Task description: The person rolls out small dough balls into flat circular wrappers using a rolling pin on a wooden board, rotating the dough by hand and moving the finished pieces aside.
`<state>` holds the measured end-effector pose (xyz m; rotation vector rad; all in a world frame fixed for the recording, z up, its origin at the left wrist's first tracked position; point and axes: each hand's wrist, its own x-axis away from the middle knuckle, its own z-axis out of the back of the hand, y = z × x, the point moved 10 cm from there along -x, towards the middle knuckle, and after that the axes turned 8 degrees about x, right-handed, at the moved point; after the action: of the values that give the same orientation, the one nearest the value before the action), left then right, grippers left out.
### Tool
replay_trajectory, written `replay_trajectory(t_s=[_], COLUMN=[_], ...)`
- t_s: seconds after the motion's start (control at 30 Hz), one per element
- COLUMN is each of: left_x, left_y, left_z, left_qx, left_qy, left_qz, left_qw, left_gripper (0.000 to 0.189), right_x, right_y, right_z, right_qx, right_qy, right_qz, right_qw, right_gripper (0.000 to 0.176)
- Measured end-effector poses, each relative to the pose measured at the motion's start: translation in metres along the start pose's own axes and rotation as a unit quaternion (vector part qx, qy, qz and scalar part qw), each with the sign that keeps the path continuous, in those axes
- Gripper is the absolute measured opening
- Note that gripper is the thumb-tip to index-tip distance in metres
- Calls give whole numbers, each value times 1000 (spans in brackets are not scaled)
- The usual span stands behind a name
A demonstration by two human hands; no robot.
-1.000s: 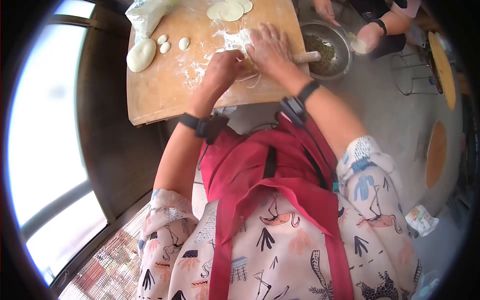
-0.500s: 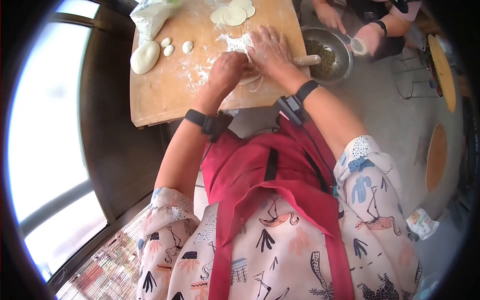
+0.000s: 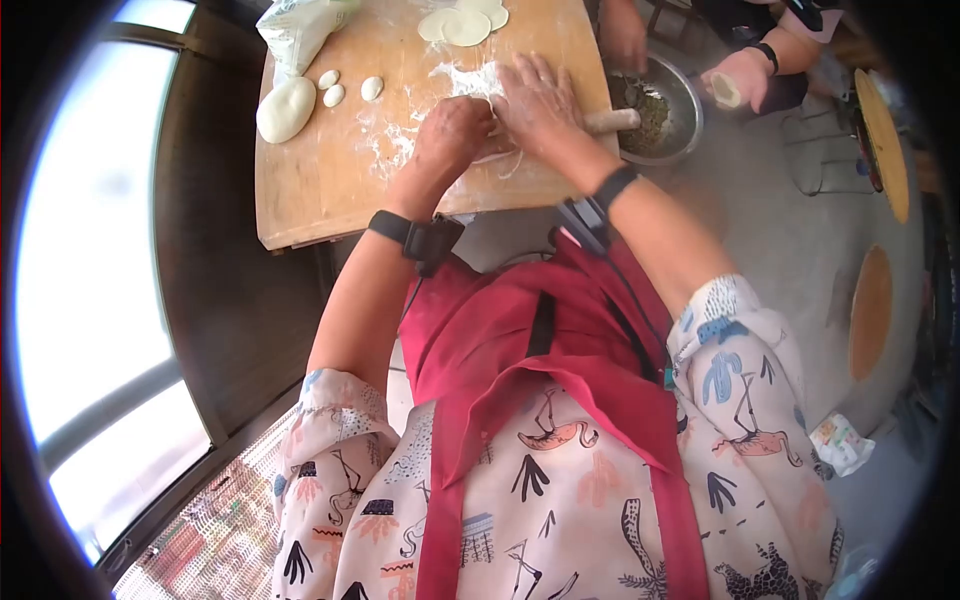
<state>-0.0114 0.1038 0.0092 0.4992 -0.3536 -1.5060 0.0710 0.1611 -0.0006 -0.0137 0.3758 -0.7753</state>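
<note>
My left hand (image 3: 455, 135) is closed, its fingers pinching the edge of a dough wrapper (image 3: 497, 150) that is mostly hidden under my hands. My right hand (image 3: 540, 102) lies across a wooden rolling pin (image 3: 612, 121), fingers stretched forward and palm pressed on it. Only the pin's right end shows, reaching past the board's edge. White flour (image 3: 468, 80) is scattered around both hands on the wooden board (image 3: 330, 190). Left of them lie a large dough lump (image 3: 286, 110) and three small dough pieces (image 3: 372, 88).
Flat round wrappers (image 3: 465, 25) overlap at the board's far side, and a plastic bag (image 3: 300, 35) stands at its left corner. To the right, a metal bowl (image 3: 690, 120) holds green filling. A co-worker's hand (image 3: 745, 78) holds a wrapper; their other hand is over the bowl.
My left hand has shifted slightly at the wrapper, while my right hand stays on the rolling pin. The co-worker's one hand has moved down into the bowl, away from the wrapper in the other.
</note>
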Motion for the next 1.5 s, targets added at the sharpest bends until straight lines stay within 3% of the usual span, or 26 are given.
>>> replay_trajectory(t_s=[0.07, 0.1, 0.13, 0.17, 0.2, 0.27, 0.3, 0.4, 0.53, 0.6, 0.63, 0.67, 0.77, 0.87, 1.0, 1.03, 1.07, 1.1, 1.13, 1.2, 1.33, 1.47, 1.5], left_x=[7, 17, 31, 40, 44, 40, 29, 6, 9, 27, 40, 44, 30, 8, 9, 20, 34, 43, 47, 43, 12, 12, 19], left_y=[-13, -33, -54, -66, -65, -49, -24, -4, -20, -57, -69, -67, -29, -8, -16, -35, -53, -58, -58, -41, -3, -22, -38], left_z=[5, 6, -4, -11, -15, -6, 6, -1, -3, -3, -9, -11, 5, 0, 3, 6, 0, 0, -4, 1, 2, 0, 4], left_qx=[20, 168, 311, 383, 383, 269, 138, 40, 30, 221, 339, 339, 171, 54, 12, 152, 286, 363, 362, 246, 45, 20, 94], left_qy=[36, 21, 5, 11, 4, -30, -28, 31, 17, 25, 14, 7, -35, 17, 19, 8, -3, 16, 10, -39, -11, -15, 3], left_qz=[-11, 112, 231, 222, 226, 174, 127, -22, -10, 133, 213, 216, 137, -7, 1, 116, 226, 237, 239, 172, 16, 14, 72], left_qw=[999, 979, 922, 897, 895, 947, 982, 998, 999, 966, 916, 916, 975, 998, 1000, 981, 931, 901, 901, 953, 999, 1000, 993], left_gripper=[19, 18, 18, 19, 19, 22, 24, 22, 19, 17, 16, 16, 23, 22, 20, 19, 18, 17, 17, 20, 24, 20, 20], right_x=[32, 56, 69, 80, 89, 59, 34, -7, 33, 80, 93, 93, 42, 1, 40, 67, 80, 81, 84, 72, -4, 33, 57], right_y=[-7, -14, -13, -16, -20, -15, -9, -3, -13, -20, -23, -22, -16, -5, -15, -21, -22, -20, -21, -20, -7, -15, -18], right_z=[8, 14, 20, 26, 29, 13, 6, 0, 16, 29, 31, 27, 12, 6, 22, 27, 26, 24, 26, 21, -1, 12, 19], right_qx=[-16, 8, 8, -5, -19, -6, -12, -1, -4, -9, -15, -17, -17, -16, -21, -24, -27, -29, -38, -47, -12, -36, -37], right_qy=[-42, -52, -56, -59, -61, -53, -30, -3, -60, -65, -65, -71, -37, 9, -21, -48, -73, -76, -68, -53, 7, -45, -50], right_qz=[-6, 6, 5, 26, 43, 35, 13, -9, 3, 21, 36, 31, 26, -9, 7, 15, 22, 19, 28, 33, -8, 3, 4], right_qw=[999, 999, 998, 998, 997, 998, 999, 1000, 998, 998, 997, 997, 999, 1000, 1000, 998, 997, 997, 997, 997, 1000, 998, 998], right_gripper=[50, 51, 51, 51, 51, 51, 51, 52, 51, 51, 51, 51, 51, 51, 50, 51, 51, 51, 51, 51, 51, 49, 49])
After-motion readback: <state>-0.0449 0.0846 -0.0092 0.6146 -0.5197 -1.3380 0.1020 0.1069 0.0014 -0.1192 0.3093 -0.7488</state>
